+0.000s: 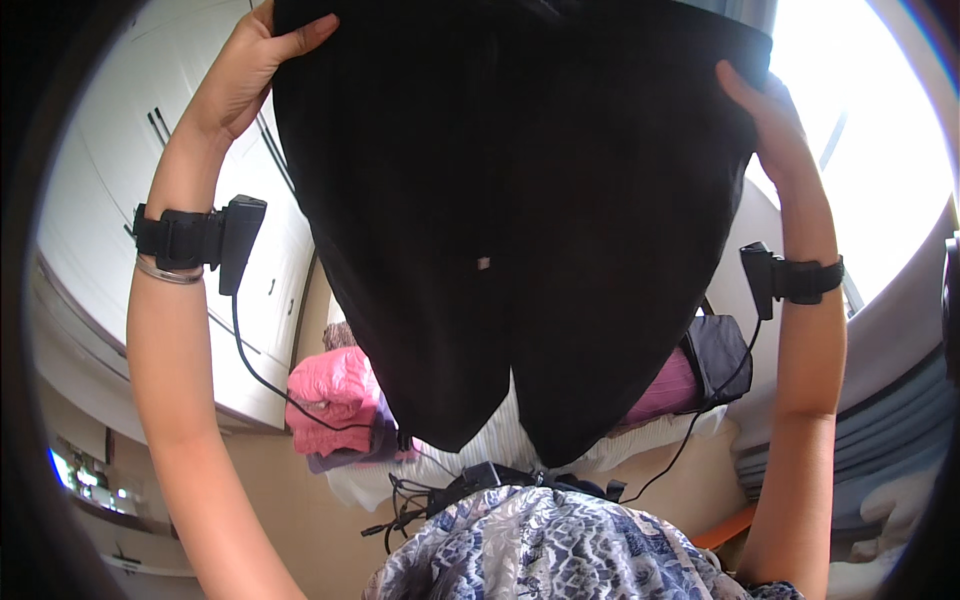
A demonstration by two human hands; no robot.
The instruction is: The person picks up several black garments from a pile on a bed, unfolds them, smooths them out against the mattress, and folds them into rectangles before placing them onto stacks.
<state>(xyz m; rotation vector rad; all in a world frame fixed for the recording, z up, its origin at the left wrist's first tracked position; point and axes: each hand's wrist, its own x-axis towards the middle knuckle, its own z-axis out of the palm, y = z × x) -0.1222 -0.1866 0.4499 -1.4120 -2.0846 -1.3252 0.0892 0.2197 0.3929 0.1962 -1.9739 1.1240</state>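
A pair of black trousers (517, 195) hangs spread out in front of me, its two legs parting at the bottom. My left hand (259, 64) grips the upper left edge, thumb lying over the front. At the upper right edge my right hand (776, 120) pinches the cloth in the same way. The fingers of both hands are partly hidden behind the fabric. A small pale speck (484, 263) shows on the black cloth near its middle.
Behind the trousers, a bed or bench with a striped white cover (491, 431) bears folded pink clothing (330, 397) and a dark folded item (720, 356). White wardrobe doors (97, 202) stand left. A bright window (877, 142) and blue-grey curtain (862, 435) are right. Cables (405, 495) hang at my waist.
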